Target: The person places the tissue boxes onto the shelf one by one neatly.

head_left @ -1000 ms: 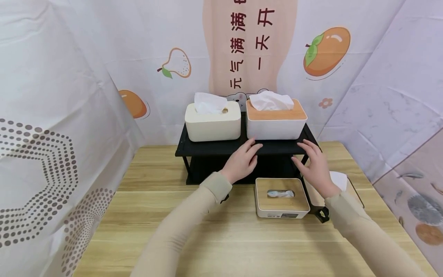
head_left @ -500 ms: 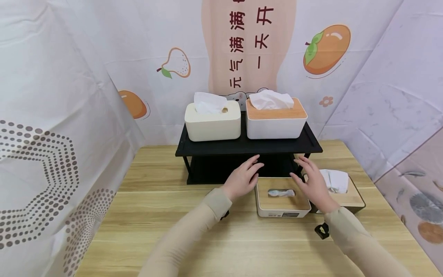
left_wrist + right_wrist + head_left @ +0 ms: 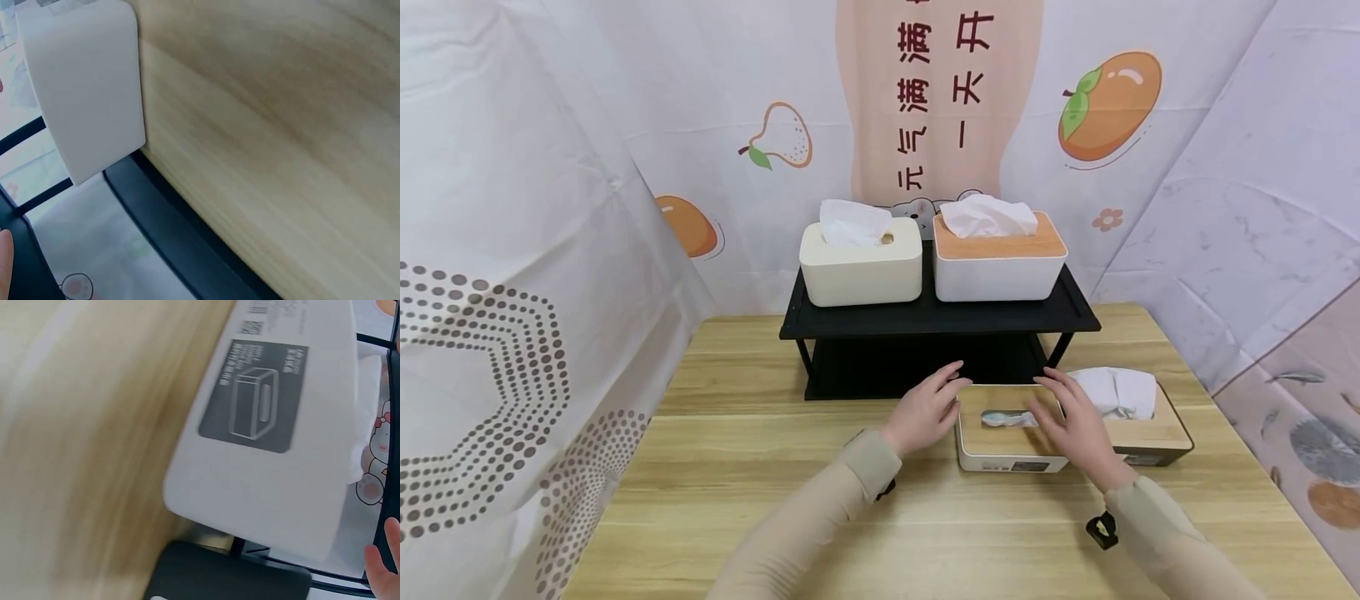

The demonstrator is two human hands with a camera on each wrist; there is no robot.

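A low white tissue box [image 3: 973, 446] with a wooden lid sits on the table before the black shelf; a bit of tissue lies in its slot. My left hand [image 3: 923, 410] is at its left side, fingers spread toward the near left corner of the lid. My right hand [image 3: 1081, 433] reaches over its right side, thumb overlapping the lid, fingers loosely bent. Neither hand grips anything. In the left wrist view the box's plain white end [image 3: 87, 87] shows, with a fingertip [image 3: 5, 262] at the left edge. The right wrist view shows its printed side [image 3: 281, 494].
The black two-tier shelf [image 3: 940, 318] carries a cream tissue box [image 3: 861, 279] and a white, wood-topped one [image 3: 998, 279] on its upper tier. A dark tissue box [image 3: 1157, 429] with a wooden lid stands right of the low box. Curtains hang behind and on both sides.
Both hands have come down and toward me from the shelf's front edge to the low white tissue box. The right hand has also shifted left over its lid. The boxes stay put.
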